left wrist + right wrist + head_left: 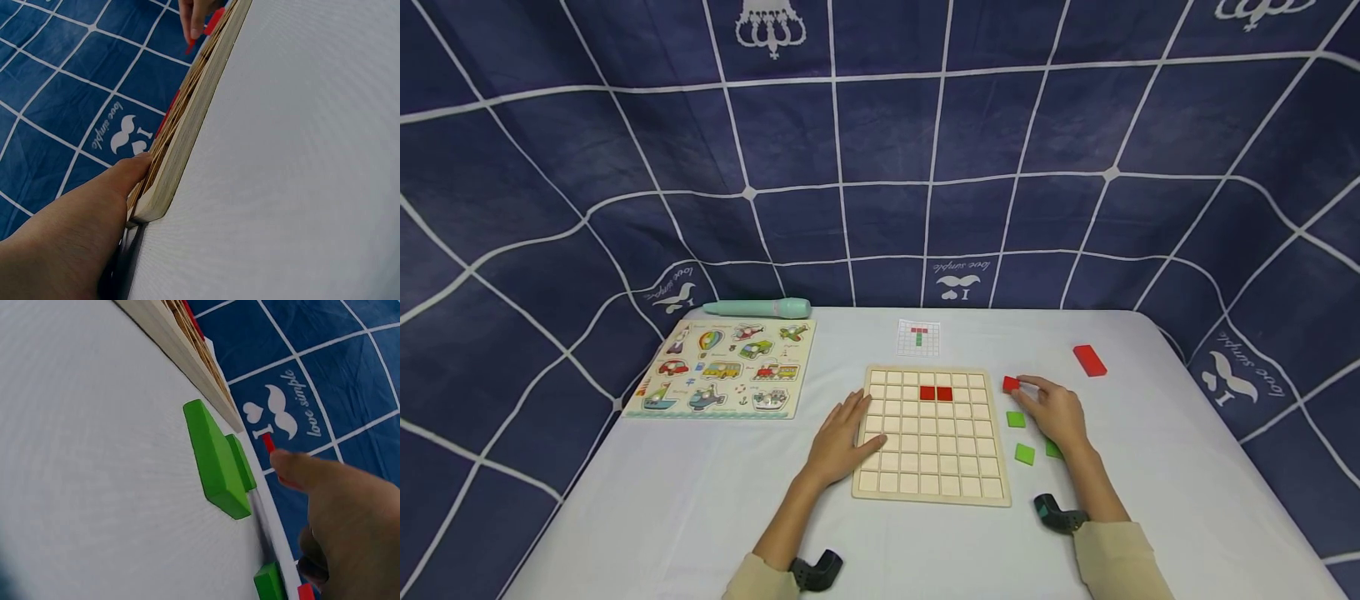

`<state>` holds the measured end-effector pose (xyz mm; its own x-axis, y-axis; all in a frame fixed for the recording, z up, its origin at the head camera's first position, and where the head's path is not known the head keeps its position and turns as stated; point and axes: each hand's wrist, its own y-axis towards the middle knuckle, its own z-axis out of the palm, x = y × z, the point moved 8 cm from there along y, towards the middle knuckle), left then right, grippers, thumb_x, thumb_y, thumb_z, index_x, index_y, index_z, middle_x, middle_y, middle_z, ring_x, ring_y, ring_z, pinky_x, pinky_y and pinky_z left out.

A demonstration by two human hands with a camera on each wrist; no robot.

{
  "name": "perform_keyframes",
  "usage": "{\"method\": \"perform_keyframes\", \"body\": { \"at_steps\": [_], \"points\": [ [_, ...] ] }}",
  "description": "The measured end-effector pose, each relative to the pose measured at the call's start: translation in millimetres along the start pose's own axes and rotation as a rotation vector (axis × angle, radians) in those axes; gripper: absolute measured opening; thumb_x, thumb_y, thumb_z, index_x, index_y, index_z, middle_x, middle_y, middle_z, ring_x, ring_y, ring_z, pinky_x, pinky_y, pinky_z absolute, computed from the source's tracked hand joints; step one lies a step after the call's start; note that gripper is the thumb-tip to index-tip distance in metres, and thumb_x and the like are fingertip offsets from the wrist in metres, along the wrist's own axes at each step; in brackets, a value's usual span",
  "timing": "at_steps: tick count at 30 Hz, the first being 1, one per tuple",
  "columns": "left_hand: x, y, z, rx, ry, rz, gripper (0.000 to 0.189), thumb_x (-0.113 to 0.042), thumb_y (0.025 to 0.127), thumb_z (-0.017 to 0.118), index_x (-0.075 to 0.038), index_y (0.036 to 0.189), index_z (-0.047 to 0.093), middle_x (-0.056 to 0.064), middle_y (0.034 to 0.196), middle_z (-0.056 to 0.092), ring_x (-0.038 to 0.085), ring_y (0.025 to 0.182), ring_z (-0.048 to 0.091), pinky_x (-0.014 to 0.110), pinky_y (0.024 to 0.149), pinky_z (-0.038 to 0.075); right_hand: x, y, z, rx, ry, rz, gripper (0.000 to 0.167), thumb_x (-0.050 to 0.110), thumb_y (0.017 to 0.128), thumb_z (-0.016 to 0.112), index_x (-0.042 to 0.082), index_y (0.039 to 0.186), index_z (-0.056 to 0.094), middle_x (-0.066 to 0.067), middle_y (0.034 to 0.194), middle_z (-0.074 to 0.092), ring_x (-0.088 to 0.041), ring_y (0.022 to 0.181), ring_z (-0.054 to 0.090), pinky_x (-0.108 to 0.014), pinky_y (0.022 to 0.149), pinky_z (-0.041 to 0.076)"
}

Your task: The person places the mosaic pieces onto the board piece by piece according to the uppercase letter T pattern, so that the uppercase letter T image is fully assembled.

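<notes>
Head view: the two hands are well apart. L hand (838, 442) lies w/ fingers extended against the L edge of the wooden grid board (928, 444), thumb over its cells. R hand (1058, 414) pinches a red tile (1011, 384) btwn thumb & fingers, just R of the board; can't tell if the tile touches the surface (685, 500). Two seated red tiles (927, 392) sit side by side in the board's 2nd row from the far edge. Green tiles (1016, 419) lie near the R hand, one partly hidden by the R wrist. Red block (1090, 361) is farther off, far R. Pattern card (918, 339) w/ a red/green T is beyond the board; picture puzzle (722, 369) on the L w/ a mint pen (758, 308) behind it. Navy curtain w/ white grid lines at back.

L wrist view: thumb on the board's edge; R hand w/ red tile shows up top.

R wrist view: thumb tip on the red tile, seen vs. the curtain; green tiles nearby, board corner up top.
</notes>
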<state>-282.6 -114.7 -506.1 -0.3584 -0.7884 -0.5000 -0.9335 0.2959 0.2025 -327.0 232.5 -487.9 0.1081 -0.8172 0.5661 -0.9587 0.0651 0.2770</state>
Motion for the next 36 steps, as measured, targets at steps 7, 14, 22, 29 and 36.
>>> {"method": "perform_keyframes", "body": {
  "at_steps": [7, 14, 22, 29, 36],
  "points": [
    [-0.4, -0.3, -0.7, -0.005, -0.005, 0.002, 0.078, -0.052, 0.085, 0.057, -0.006, 0.143, 0.033, 0.011, 0.148, 0.027, 0.025, 0.137, 0.02, 0.039, 0.111, 0.014, 40.2, -5.4, 2.5, -0.027, 0.044, -0.133, 0.036, 0.036, 0.081, 0.071, 0.012, 0.108, 0.069, 0.005, 0.048, 0.03, -0.012, 0.044, 0.026, -0.026, 0.04, 0.022],
    [-0.5, 0.1, -1.5, -0.004, -0.008, 0.0, 0.077, -0.05, 0.086, 0.057, -0.006, 0.143, 0.033, 0.011, 0.149, 0.027, 0.025, 0.138, 0.019, 0.039, 0.112, 0.012, 82.7, -11.6, 17.6, -0.021, 0.083, -0.234, 0.032, 0.031, 0.079, 0.073, 0.012, 0.105, 0.07, 0.008, 0.047, 0.029, -0.007, 0.043, 0.023, -0.024, 0.04, 0.021],
    [-1.0, -0.5, -2.3, 0.001, -0.007, -0.006, 0.076, -0.05, 0.086, 0.057, -0.006, 0.143, 0.033, 0.012, 0.149, 0.026, 0.024, 0.138, 0.019, 0.039, 0.112, 0.012, 115.6, -19.1, 55.1, 0.052, 0.113, -0.276, 0.032, 0.035, 0.08, 0.072, 0.015, 0.105, 0.071, 0.011, 0.045, 0.029, -0.005, 0.042, 0.022, -0.022, 0.039, 0.021],
    [0.4, -0.4, -1.5, 0.003, 0.001, -0.009, 0.077, -0.052, 0.086, 0.056, -0.006, 0.143, 0.033, 0.012, 0.149, 0.027, 0.025, 0.138, 0.019, 0.039, 0.112, 0.013, 132.3, -17.0, 77.0, 0.048, 0.078, -0.278, 0.036, 0.04, 0.081, 0.07, 0.016, 0.107, 0.07, 0.011, 0.044, 0.03, -0.005, 0.042, 0.023, -0.024, 0.039, 0.025],
    [-1.4, -0.2, -1.4, -0.004, 0.003, 0.007, 0.076, -0.051, 0.086, 0.056, -0.006, 0.143, 0.033, 0.012, 0.148, 0.027, 0.025, 0.137, 0.02, 0.039, 0.112, 0.013, 140.0, -13.4, 85.9, 0.026, 0.062, -0.261, 0.034, 0.036, 0.081, 0.071, 0.014, 0.107, 0.07, 0.01, 0.044, 0.032, -0.007, 0.042, 0.026, -0.025, 0.039, 0.028]
  ]
}}
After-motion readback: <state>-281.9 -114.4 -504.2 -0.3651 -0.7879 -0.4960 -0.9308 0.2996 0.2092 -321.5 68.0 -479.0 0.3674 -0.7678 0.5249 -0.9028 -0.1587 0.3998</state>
